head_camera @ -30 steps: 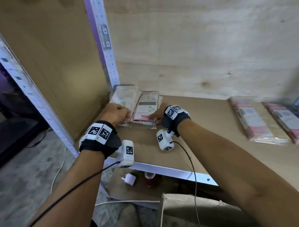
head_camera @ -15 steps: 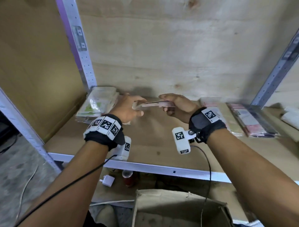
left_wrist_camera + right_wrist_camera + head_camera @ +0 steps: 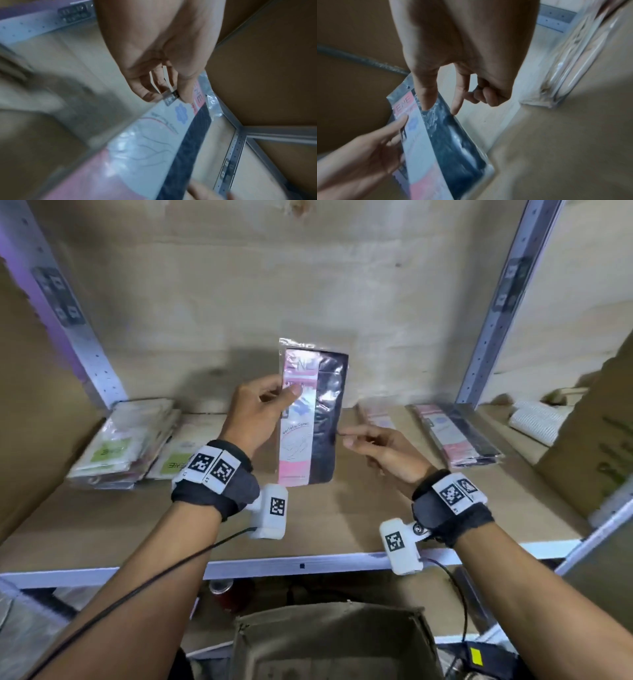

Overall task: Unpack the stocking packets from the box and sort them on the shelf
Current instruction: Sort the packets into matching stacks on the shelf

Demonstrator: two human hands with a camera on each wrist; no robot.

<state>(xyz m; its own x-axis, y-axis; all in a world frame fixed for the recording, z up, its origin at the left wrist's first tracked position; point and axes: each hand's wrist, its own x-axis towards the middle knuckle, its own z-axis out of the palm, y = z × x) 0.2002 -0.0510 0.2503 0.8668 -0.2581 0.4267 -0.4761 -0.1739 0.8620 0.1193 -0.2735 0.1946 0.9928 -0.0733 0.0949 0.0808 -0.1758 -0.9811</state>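
A stocking packet (image 3: 323,419), pink-and-white card on one side and dark stocking on the other, stands upright in the air above the shelf board (image 3: 342,508). My left hand (image 3: 284,395) pinches its upper left edge, thumb on the front. My right hand (image 3: 344,438) pinches the packet's right edge between thumb and index finger, the other fingers curled. The left wrist view shows the left hand (image 3: 171,96) on the packet (image 3: 154,142); the right wrist view shows the right hand (image 3: 440,108) at the packet (image 3: 450,135). The open cardboard box (image 3: 335,642) sits below the shelf.
Piles of green-label packets (image 3: 113,446) lie at the shelf's left, pink-label packets (image 3: 459,436) at its right. Metal uprights (image 3: 493,302) frame the bay. White rolls (image 3: 537,419) and a cardboard sheet (image 3: 596,440) stand further right. A red can (image 3: 222,594) sits under the shelf.
Both hands lifted one packet off the left pile, carried it to the middle and turned it from flat to upright facing me. The view shifted right.
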